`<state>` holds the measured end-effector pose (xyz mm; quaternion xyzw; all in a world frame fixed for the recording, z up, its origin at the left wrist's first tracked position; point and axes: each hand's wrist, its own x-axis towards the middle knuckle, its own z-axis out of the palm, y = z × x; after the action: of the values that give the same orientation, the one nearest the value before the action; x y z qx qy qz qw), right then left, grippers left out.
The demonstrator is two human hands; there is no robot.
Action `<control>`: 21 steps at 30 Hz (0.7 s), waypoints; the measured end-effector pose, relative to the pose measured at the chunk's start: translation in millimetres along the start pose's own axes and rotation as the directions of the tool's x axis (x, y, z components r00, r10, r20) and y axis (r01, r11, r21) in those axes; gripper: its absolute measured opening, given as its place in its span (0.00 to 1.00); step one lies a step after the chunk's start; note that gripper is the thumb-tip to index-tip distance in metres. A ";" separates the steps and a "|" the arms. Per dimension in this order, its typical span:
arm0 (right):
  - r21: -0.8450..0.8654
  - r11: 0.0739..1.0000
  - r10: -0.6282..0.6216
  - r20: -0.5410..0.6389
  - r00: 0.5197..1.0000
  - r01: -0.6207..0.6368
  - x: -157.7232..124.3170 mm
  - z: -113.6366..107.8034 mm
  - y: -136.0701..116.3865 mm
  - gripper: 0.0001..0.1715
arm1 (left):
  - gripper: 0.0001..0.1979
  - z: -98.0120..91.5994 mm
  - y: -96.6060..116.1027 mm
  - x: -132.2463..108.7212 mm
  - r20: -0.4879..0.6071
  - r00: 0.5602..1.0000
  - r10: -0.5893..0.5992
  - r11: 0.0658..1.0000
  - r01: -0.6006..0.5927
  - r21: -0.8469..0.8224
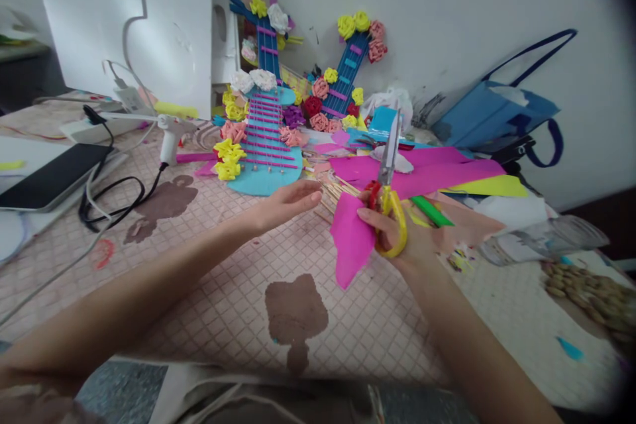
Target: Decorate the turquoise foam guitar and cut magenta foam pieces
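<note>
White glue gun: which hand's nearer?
Left. The left hand is empty, to the right of the white glue gun and apart from it; the right hand, holding scissors and magenta paper, is farther right.

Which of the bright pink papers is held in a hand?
The small piece hanging beside the scissors in the right hand. The larger bright pink sheets are not held: they lie further back on the table.

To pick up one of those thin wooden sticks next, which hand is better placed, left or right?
Left, most likely. The left hand is open, seemingly holding nothing, with its fingertips close to the wooden sticks. The right hand holds the scissors and a piece of pink paper.
</note>
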<state>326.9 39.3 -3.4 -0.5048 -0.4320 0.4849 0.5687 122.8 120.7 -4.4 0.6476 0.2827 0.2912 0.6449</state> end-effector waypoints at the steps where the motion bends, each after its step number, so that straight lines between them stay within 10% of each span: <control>1: 0.043 0.999 0.027 0.040 0.999 -0.029 -1.7 2.9 2.3 0.18 | 0.24 2.0 1.3 0.2 0.036 0.999 -0.011 0.999 0.013 -0.053; 7: 0.062 0.993 0.086 0.140 0.986 -0.095 -5.3 9.3 6.7 0.18 | 0.16 7.1 -0.8 -0.9 0.309 0.937 -0.165 0.934 0.250 -0.257; 21: -0.068 0.992 0.114 0.109 0.987 -0.107 -3.3 14.9 14.5 0.20 | 0.23 -11.2 -13.9 -3.3 -0.057 0.975 -0.215 0.976 0.213 -0.042</control>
<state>310.1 38.7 -16.1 -0.5172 -0.4497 0.5297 0.4997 112.3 125.9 -18.3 0.5925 0.3652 0.2446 0.6751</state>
